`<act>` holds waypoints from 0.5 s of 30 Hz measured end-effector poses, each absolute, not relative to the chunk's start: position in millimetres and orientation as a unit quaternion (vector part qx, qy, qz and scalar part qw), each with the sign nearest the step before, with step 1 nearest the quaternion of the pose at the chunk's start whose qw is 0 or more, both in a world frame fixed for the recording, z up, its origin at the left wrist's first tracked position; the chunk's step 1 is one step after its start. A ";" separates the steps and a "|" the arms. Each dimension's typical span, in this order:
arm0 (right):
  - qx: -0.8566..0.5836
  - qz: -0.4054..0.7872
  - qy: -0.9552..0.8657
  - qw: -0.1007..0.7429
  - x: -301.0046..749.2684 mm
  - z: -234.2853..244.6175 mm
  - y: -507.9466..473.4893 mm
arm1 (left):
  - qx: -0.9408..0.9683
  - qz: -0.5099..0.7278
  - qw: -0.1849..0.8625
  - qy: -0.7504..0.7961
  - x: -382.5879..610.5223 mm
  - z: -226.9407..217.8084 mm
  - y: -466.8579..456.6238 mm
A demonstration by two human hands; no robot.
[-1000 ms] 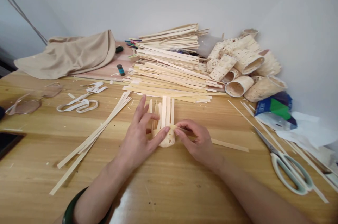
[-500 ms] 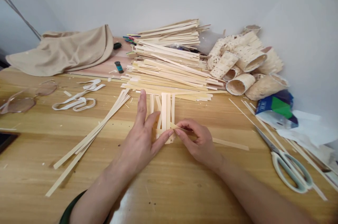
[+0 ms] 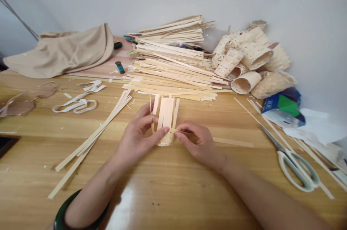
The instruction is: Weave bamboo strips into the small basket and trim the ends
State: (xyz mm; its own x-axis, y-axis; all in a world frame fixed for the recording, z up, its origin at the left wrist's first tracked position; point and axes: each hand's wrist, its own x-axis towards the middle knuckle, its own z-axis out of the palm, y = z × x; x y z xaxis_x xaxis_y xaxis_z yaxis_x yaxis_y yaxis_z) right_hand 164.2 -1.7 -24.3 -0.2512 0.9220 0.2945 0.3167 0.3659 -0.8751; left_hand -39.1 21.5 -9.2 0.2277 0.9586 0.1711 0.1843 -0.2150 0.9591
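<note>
In the middle of the table stands a small partly woven basket, its flat pale strips rising from a woven base. My left hand grips it from the left, with the thumb pressed on the front near the base and the fingers curled round the far side. My right hand pinches a long flat weaving strip between thumb and fingertips, close to the basket's right side. One end of this strip meets the basket at my left thumb; the other sticks out to the right past my hand.
Loose strips lie to the left, beside a white cord. Stacked strips fill the back, with finished woven tubes to their right. Scissors lie at the right. A thread spool sits near a beige cloth.
My left fingers, raised and spread before, have curled in round the basket. The basket has turned a little, its front strips now side by side. My right hand keeps its pinch on the strip.
</note>
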 end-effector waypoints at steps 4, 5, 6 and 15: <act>-0.441 0.407 -0.694 0.397 167.4 -23.5 2.1 | 0.628 0.431 0.474 0.442 -40.6 -1.4 25.0; -0.437 0.415 -0.697 0.389 169.1 -22.5 3.6 | 0.625 0.424 0.484 0.442 -40.9 0.4 25.4; -0.430 0.419 -0.703 0.382 171.0 -21.2 5.2 | 0.622 0.417 0.495 0.441 -41.0 1.8 25.7; -0.400 0.398 -0.740 0.368 183.2 -13.7 13.2 | 0.579 0.409 0.560 0.429 -41.5 -1.6 27.0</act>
